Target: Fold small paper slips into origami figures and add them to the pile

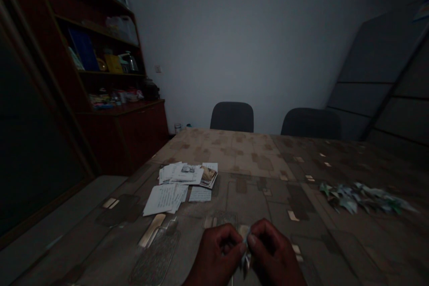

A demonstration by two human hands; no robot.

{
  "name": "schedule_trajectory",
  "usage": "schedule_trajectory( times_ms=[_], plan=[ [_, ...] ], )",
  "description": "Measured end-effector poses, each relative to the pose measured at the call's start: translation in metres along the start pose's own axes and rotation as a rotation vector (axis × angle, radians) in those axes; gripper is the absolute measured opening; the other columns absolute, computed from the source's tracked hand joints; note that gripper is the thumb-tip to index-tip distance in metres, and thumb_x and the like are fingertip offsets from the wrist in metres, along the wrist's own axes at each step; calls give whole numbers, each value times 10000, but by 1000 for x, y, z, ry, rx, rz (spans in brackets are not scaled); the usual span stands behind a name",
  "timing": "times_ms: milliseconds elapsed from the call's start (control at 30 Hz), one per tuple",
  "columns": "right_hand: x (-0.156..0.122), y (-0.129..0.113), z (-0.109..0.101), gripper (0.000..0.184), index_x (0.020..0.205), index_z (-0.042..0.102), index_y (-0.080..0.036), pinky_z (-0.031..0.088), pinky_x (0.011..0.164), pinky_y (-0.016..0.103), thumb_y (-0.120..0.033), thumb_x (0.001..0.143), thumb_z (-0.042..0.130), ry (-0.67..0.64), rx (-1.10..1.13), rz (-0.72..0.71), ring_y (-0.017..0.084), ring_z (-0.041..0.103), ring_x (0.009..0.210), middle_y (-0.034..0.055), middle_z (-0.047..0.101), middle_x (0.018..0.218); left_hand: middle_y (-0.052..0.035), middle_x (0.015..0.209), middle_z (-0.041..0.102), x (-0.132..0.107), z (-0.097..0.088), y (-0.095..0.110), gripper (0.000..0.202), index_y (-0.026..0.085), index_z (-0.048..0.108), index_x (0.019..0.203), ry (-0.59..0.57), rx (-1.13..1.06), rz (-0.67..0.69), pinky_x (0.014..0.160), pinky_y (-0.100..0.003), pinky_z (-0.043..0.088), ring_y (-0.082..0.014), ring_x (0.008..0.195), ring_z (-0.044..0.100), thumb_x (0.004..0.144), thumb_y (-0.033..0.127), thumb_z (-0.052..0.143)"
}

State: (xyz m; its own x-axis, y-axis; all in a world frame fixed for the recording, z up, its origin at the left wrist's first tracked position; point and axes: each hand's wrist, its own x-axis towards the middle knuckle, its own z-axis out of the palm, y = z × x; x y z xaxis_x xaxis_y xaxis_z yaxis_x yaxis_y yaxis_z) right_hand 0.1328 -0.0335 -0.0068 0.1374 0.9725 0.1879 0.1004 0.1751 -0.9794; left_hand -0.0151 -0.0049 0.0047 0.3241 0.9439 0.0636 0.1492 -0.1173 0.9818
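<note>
My left hand [216,254] and my right hand [273,254] meet at the bottom centre, just above the table [254,156]. Both are closed, fingertips pinched together on a small folded piece of paper [246,257] that hangs between them. A pile of small folded paper figures [363,199] lies on the table to the right, an arm's reach from my right hand. Loose printed sheets and cut paper [182,185] lie spread on the table to the left, beyond my left hand.
The table has a patterned brown cover. Two dark chairs [232,117] [311,124] stand at its far side against a pale wall. A red-brown shelf unit [100,76] with books and small items stands at the left. A grey panel [385,76] leans at the right.
</note>
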Motion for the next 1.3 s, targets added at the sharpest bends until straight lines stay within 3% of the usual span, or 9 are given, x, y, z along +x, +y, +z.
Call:
schedule_trajectory(
  times_ms=[400, 600, 733, 900, 1100, 1300],
  plan=[
    [2, 3, 0, 401, 675, 515, -199, 343, 564, 242, -565, 818, 593, -46, 0, 15, 146, 436, 602, -44, 450, 617, 35, 487, 459, 1, 3, 1, 168, 166, 543, 534, 11, -45, -73, 486, -228, 301, -118, 487, 407, 626, 279, 628],
    [6, 1, -4, 366, 930, 608, -198, 404, 600, 253, -549, 881, 515, -91, 59, 90, 166, 513, 647, -16, 561, 685, 6, 473, 559, 8, 0, -7, 371, 157, 574, 585, 109, -335, -160, 444, -229, 367, -123, 424, 481, 618, 483, 749],
    [4, 5, 1, 310, 842, 619, -186, 423, 646, 269, -486, 856, 546, -145, 28, 33, 176, 547, 678, 9, 626, 718, 19, 470, 575, 11, -6, -6, 411, 142, 611, 624, 160, -471, -175, 456, -207, 371, -99, 425, 481, 597, 505, 803],
    [-1, 2, 8, 212, 755, 630, -188, 359, 573, 237, -400, 765, 639, -194, -140, -11, 148, 472, 617, -26, 548, 656, 44, 482, 558, 12, -8, -7, 354, 131, 654, 693, 146, -533, -158, 484, -191, 359, -78, 455, 460, 649, 448, 805],
    [2, 5, 5, 345, 690, 615, -182, 371, 574, 243, -505, 809, 594, -121, -71, 30, 158, 483, 612, -12, 567, 625, 28, 486, 591, 12, -4, -7, 407, 132, 611, 702, 100, -563, -202, 431, -190, 353, -79, 416, 472, 610, 470, 818],
    [4, 2, 5, 313, 756, 654, -185, 401, 584, 240, -497, 735, 681, 28, 4, 96, 172, 534, 626, -8, 613, 640, -20, 575, 670, 12, -1, -11, 421, 151, 565, 711, 47, -632, -205, 432, -202, 388, -105, 445, 540, 559, 422, 849]
  ],
)
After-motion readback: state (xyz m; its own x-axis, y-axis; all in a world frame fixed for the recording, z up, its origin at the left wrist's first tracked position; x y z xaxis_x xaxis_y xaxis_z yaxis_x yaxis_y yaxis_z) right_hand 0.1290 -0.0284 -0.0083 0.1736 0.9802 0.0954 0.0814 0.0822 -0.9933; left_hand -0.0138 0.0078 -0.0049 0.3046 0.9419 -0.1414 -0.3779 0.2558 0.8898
